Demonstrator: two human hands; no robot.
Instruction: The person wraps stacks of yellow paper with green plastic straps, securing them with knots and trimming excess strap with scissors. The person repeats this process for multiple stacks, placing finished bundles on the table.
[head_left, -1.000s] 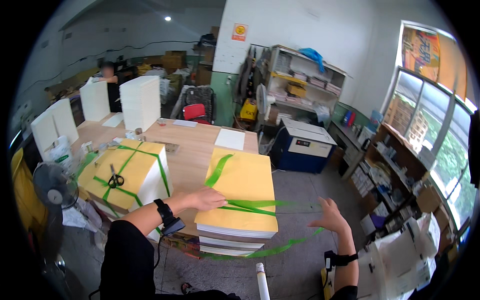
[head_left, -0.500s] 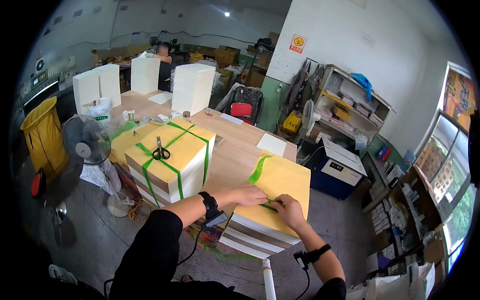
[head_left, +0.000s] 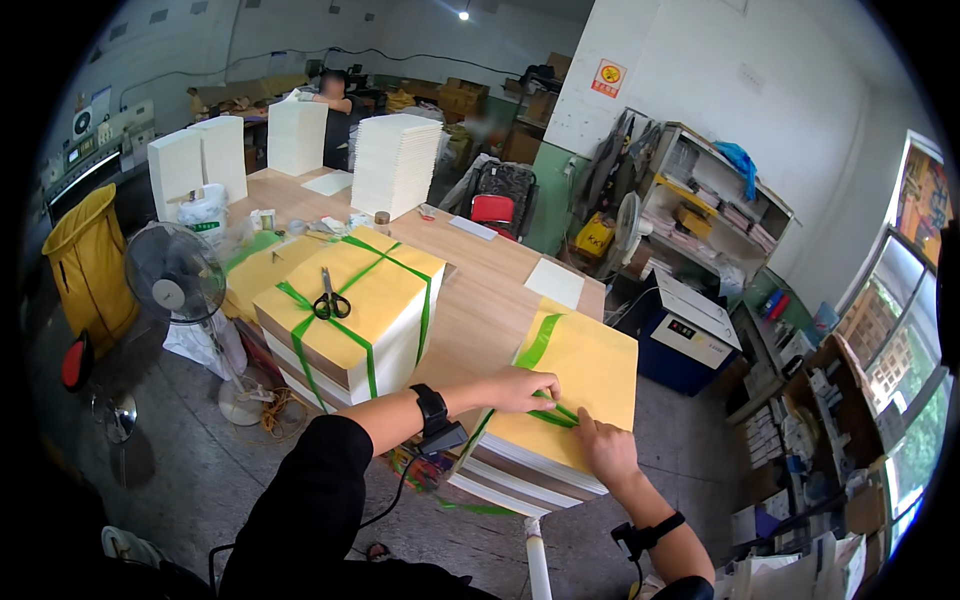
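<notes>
A paper stack with a yellow top sheet (head_left: 590, 362) stands at the table's near right corner. Green plastic strapping (head_left: 538, 341) lies over its top and passes between my hands. My left hand (head_left: 527, 390) is closed, its fingertips pinching the strap near the stack's left side. On the right, the fingers of my right hand (head_left: 606, 448) are bent together at the strap's other part, pressed close to the sheet. To the left stands a second yellow-topped stack (head_left: 390, 270), bound crosswise with green strap. Black-handled scissors (head_left: 331, 305) lie on top of it.
Tall white paper stacks (head_left: 392, 165) stand at the far side of the wooden table (head_left: 480, 275). A floor fan (head_left: 175, 272) is at the left, a blue and white machine (head_left: 690, 325) at the right. Another person (head_left: 335, 115) works at the back.
My hands have drawn a little apart along the strap, the right one moving right and toward me. The whole view has shifted slightly.
</notes>
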